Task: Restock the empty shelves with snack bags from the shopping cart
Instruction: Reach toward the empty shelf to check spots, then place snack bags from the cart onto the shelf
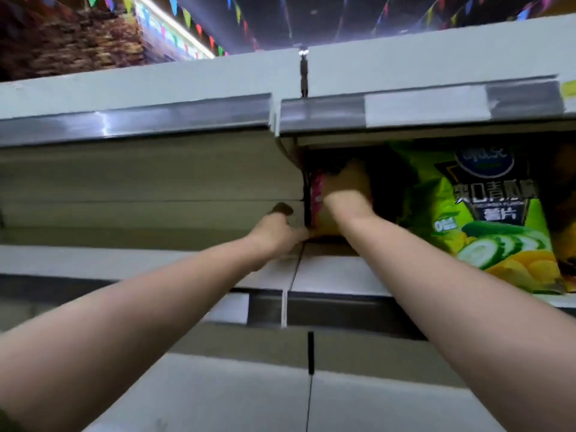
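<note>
Reaching up with both arms into the shelf (336, 269). Gripping a pink-and-yellow snack bag (318, 198) with the right hand (346, 185), fingers curled round its top edge, a bit blurry tbh. Standing upright at the bay's far left, snug against the divider (307, 210). Touching the bag's bottom corner at 7 o'clock with the left hand (274, 232); can't tell whether pinching or just pressing. At 3 o'clock of it, sitting apart: a big green cucumber chip bag (486, 219).
</note>
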Demonstrator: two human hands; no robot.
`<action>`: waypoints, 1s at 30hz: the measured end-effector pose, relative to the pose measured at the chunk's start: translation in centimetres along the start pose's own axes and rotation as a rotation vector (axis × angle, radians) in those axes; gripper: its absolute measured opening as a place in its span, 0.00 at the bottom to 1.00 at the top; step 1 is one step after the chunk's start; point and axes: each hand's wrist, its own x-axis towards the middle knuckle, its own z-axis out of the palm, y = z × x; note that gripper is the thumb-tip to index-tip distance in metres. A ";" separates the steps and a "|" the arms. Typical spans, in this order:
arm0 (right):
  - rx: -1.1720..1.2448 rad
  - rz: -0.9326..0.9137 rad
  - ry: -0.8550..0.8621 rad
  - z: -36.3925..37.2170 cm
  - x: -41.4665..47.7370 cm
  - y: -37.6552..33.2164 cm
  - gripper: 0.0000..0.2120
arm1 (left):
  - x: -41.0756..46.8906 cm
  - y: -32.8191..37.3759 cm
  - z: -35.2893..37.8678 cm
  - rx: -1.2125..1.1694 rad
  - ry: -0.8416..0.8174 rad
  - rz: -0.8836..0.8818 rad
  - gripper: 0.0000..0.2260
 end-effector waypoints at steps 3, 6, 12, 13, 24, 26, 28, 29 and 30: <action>0.203 -0.117 -0.069 -0.1 -4.6 -1.1 0.14 | -4.6 -1.0 -1.8 -0.069 0.178 0.093 0.19; 0.456 -0.229 -0.145 1.2 -9.3 -1.1 0.11 | -9.6 -2.3 -3.7 -0.264 0.372 0.154 0.13; 0.827 -0.300 -0.459 5.6 -19.2 -3.2 0.13 | -17.9 -6.9 -8.7 -0.373 0.555 0.056 0.15; 0.858 -0.321 -0.519 6.4 -20.9 -3.5 0.13 | -19.2 -8.0 -9.6 -0.365 0.588 0.021 0.15; 0.960 -0.311 -1.031 17.9 -37.4 -8.7 0.16 | -32.8 -21.9 -20.0 -0.345 0.948 -0.357 0.12; 0.950 -0.286 -1.113 20.2 -40.2 -9.2 0.15 | -34.9 -24.3 -21.6 -0.328 1.001 -0.419 0.12; 0.928 -0.270 -1.178 22.4 -42.7 -9.4 0.13 | -36.8 -26.5 -22.9 -0.332 1.050 -0.472 0.12; 0.917 -0.264 -1.206 23.4 -43.9 -9.5 0.13 | -37.6 -27.4 -23.3 -0.336 1.070 -0.498 0.12; 0.912 -0.255 -1.232 24.4 -45.1 -9.5 0.13 | -38.5 -28.1 -23.6 -0.340 1.088 -0.525 0.12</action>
